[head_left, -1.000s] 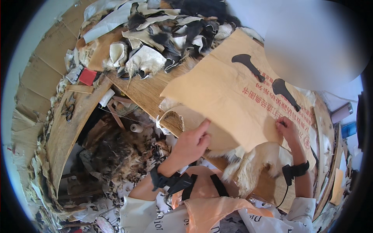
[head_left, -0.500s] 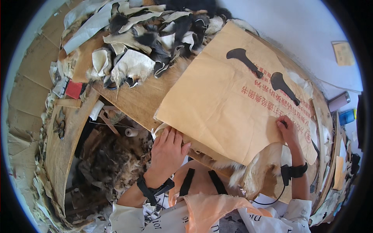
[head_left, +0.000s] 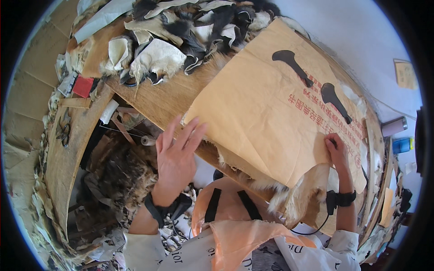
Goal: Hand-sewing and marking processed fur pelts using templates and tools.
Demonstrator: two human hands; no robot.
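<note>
We see large tan paper sheet with red print (head_left: 244,104) spread between and beyond both hands, over pale furry pelt (head_left: 298,201) on brown wooden table (head_left: 167,97). Left hand (head_left: 177,158), fingers spread wide, overlaps sheet's left corner; contact we cannot tell. Right hand (head_left: 337,151), fingers curled, lies over sheet's lower right part; whether it grips anything, we cannot tell. Farther up sheet, two flat black axe-shaped pieces (head_left: 294,67).
</note>
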